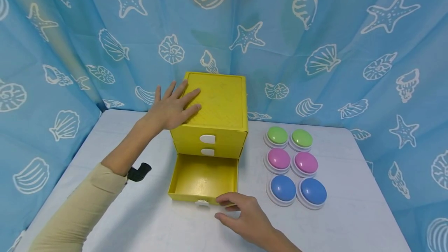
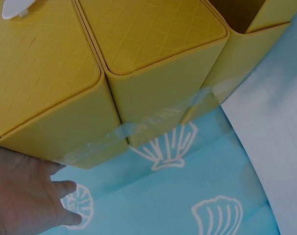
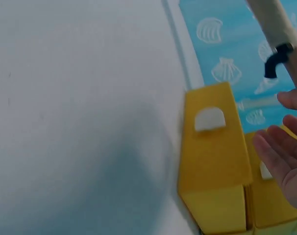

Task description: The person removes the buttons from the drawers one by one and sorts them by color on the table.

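A yellow drawer cabinet (image 1: pixel 220 100) with white pull tabs stands at the back middle of the table. Its bottom drawer (image 1: pixel 185 196) is pulled out, and nothing lies inside. With fingers spread, my left hand (image 1: pixel 169 108) rests on the left part of the cabinet's top. My right hand (image 1: pixel 248 219) is at the drawer's front right corner, right of the drawer's white tab (image 1: pixel 202 203), fingers loosely bent and holding nothing. In the right wrist view, the right hand (image 3: pixel 288 156) shows a gap between thumb and fingers; whether a fingertip touches the drawer, I cannot tell.
Right of the cabinet, round push lights stand in pairs on the white table (image 1: pixel 350 205): green (image 1: pixel 277 135), pink (image 1: pixel 279 158) and blue (image 1: pixel 283 188). A blue curtain (image 1: pixel 217 26) with white shells hangs behind. A black wrist camera mount (image 1: pixel 140 172) juts from the left forearm.
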